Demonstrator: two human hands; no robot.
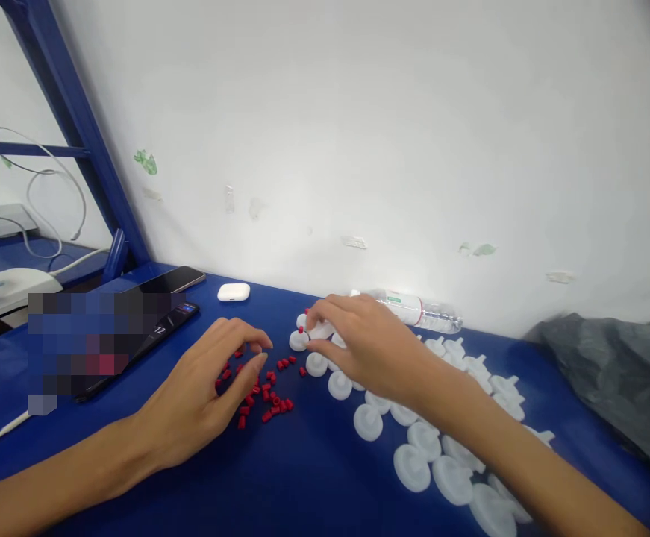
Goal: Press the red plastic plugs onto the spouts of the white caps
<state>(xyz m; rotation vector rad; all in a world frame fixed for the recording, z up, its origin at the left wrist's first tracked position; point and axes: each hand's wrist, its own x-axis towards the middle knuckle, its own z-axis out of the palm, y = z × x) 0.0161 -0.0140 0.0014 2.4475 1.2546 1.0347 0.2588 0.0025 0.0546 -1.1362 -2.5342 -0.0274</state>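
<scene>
My left hand [204,384] hovers over a scatter of small red caps [267,395], its thumb and index finger curved with a gap between the tips. Nothing shows in that gap; the other fingers are partly hidden. To the right, my right hand [352,335] reaches over a group of white translucent discs with short stems [368,422]. Its thumb and forefinger are apart beside a white disc [298,341] that carries a red cap [301,330] on its stem. Another white disc lies partly behind these fingers. The right hand and forearm cover some of the discs.
A clear plastic bottle [414,309] lies along the wall behind the discs. A white earbud case [233,291] and two phones, including a dark phone [162,328], are at the left. A dark plastic bag [610,380] sits far right. A blue post [86,112] rises at left.
</scene>
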